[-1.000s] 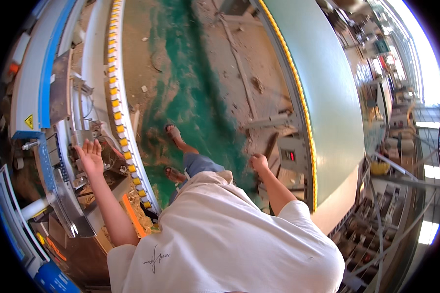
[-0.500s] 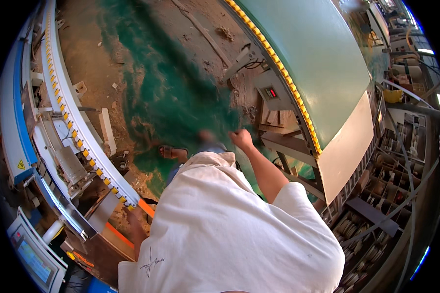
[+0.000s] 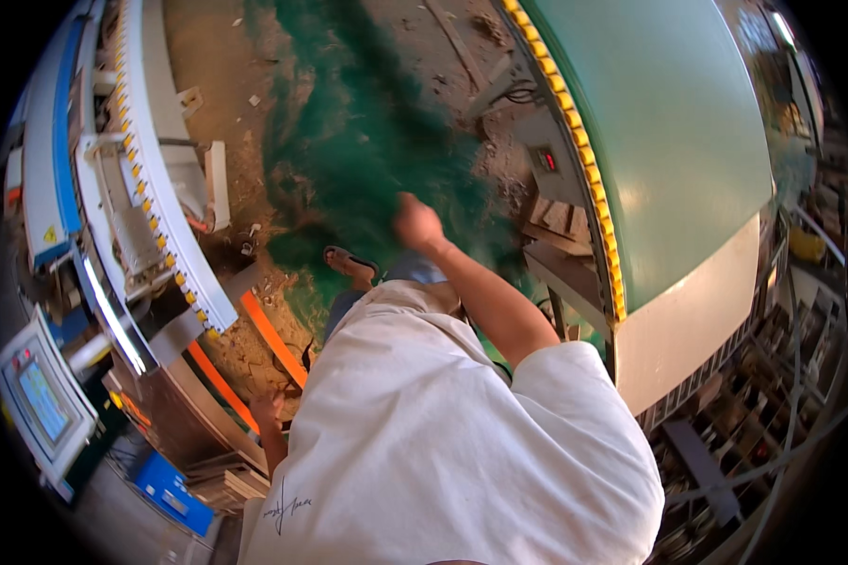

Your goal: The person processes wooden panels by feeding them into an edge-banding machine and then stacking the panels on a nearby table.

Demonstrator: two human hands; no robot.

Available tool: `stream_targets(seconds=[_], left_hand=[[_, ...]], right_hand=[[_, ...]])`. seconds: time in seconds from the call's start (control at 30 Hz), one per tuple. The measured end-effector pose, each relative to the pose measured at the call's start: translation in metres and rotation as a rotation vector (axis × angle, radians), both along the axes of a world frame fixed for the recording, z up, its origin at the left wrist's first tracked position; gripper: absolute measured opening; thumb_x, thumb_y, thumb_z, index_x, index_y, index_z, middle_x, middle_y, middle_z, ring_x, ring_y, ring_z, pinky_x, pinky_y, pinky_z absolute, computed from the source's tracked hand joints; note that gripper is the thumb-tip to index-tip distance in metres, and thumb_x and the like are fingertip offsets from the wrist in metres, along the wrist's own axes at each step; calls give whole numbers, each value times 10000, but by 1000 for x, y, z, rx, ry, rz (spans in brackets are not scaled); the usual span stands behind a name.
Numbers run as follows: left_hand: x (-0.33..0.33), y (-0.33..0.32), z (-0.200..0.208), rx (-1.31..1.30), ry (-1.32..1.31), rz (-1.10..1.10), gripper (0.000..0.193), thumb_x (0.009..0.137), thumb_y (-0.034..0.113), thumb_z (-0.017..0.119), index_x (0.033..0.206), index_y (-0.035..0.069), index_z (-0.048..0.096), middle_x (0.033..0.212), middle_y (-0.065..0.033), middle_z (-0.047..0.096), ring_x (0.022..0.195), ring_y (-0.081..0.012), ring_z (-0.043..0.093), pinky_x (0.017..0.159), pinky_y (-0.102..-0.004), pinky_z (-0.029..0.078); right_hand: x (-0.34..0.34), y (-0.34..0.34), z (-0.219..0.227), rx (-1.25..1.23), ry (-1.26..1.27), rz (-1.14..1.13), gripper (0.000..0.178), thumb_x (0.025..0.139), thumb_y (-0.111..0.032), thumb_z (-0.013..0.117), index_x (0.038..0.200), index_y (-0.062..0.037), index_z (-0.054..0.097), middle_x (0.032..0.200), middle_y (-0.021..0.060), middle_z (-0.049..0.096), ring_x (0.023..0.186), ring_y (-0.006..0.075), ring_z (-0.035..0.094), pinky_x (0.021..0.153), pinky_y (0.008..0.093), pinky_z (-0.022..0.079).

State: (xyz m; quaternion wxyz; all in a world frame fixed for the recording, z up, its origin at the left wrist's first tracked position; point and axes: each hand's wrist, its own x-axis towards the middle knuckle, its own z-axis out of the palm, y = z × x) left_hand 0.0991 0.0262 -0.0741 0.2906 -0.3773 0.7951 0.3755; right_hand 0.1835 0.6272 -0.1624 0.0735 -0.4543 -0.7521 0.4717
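My right hand (image 3: 417,224) hangs in front of my body above the green-stained floor, nearest to my legs. It is curled into a loose fist, slightly blurred, with nothing seen in it. My left hand (image 3: 268,407) is low at my left side, partly hidden by my white shirt (image 3: 443,433). It lies close beside an orange strip (image 3: 221,384), and whether it touches the strip cannot be made out. Its fingers are too small and unclear to read. A second orange strip (image 3: 273,339) runs nearer to my body.
A long machine with a yellow-roller edge (image 3: 181,268) stands on the left, with a screen panel (image 3: 45,400) and a blue box (image 3: 174,492). On the right is a green-topped table (image 3: 678,141) edged with yellow rollers. Racks of parts (image 3: 763,377) stand beyond it.
My right hand has swung left, across the front of my body. The view has shifted, bringing the blue box and the screen panel further into sight on the left.
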Motion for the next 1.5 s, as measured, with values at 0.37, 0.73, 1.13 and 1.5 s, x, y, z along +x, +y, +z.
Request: stream_targets(seconds=[0.37,0.73,1.13,1.5], left_hand=[[16,-87,142,-644,1017,9,424,906,240,710,1262,24,627,1187,-163,686,987,-276,691,830,-371,542],[107,-342,143,-1269,574,744,576,839,418,737,1247,26,626,1252,-215,615,1171,-399,567,1005,-455,460],[63,-313,163,-1048,772,634,566,924,281,660,1397,19,492,1470,-251,448,1356,-413,429,1163,-481,300],[9,-115,160,-290,1222,1430,553,986,300,629,1430,29,441,1428,-132,507,1260,-252,539,1023,-390,435]], right_hand=[[-146,-180,157,-544,309,864,159,941,-110,619,1044,-7,682,827,77,697,773,137,659,721,300,523],[-237,-490,229,-530,163,1841,276,968,-93,615,1205,48,596,963,100,692,897,181,695,801,287,542],[-195,-826,236,-458,169,2004,660,953,-420,624,1441,-12,448,1386,210,561,1295,311,534,1063,385,421],[-339,-624,253,-502,-97,1916,501,909,-470,663,1008,21,635,948,133,664,897,211,617,802,358,496]])
